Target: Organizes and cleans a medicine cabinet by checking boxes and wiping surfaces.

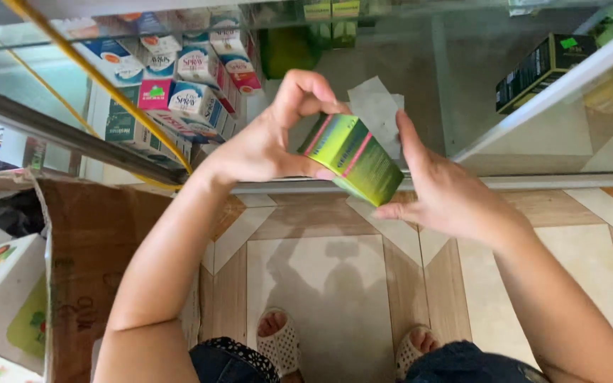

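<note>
Green box (pixel 355 157) held between both hands — left hand (pixel 264 145) fingers pinch its near end, right hand (pixel 441 191) fingers lie flat beside it, steadying — above glass shelf (pixel 462 85).

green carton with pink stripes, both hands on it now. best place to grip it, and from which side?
Pinch the small green cardboard carton with pink stripes across its two long narrow sides, coming from the left, as the left hand does. It is a tilted oblong box with flat parallel faces. The right hand only steadies its lower end.
</note>
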